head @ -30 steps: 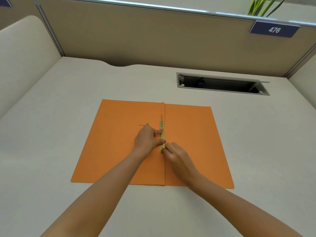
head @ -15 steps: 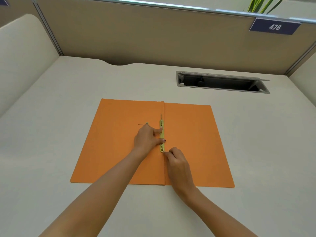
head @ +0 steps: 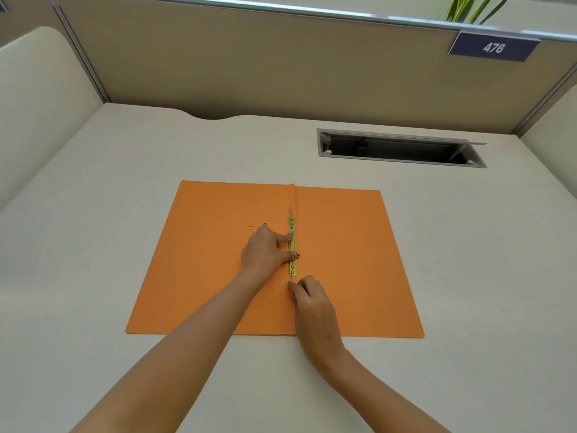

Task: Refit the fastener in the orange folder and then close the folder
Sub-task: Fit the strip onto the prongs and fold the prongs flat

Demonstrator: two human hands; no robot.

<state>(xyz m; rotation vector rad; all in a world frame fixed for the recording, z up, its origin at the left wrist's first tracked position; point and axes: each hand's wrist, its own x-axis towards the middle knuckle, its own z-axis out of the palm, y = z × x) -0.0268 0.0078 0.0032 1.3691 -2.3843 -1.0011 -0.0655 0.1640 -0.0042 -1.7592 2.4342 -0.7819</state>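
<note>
The orange folder (head: 343,254) lies open and flat on the desk. Along its centre fold sits the gold metal fastener bar (head: 292,228), with a thin prong sticking out past its far end. My left hand (head: 268,250) rests on the left leaf and presses the bar down with thumb and forefinger. Just below the bar's near end, my right hand (head: 312,303) pinches the thin near prong between its fingertips. A small metal piece (head: 263,225) lies on the left leaf, just beyond my left hand.
The cream desk (head: 93,245) is walled by beige partition panels at the back and sides. A grey cable slot (head: 399,148) is sunk into the desk at the back right. A blue sign reading 476 (head: 493,47) hangs on the partition.
My right hand has slid toward me along the fold, from beside the middle of the bar to just past its near end. My left hand keeps its hold on the bar.
</note>
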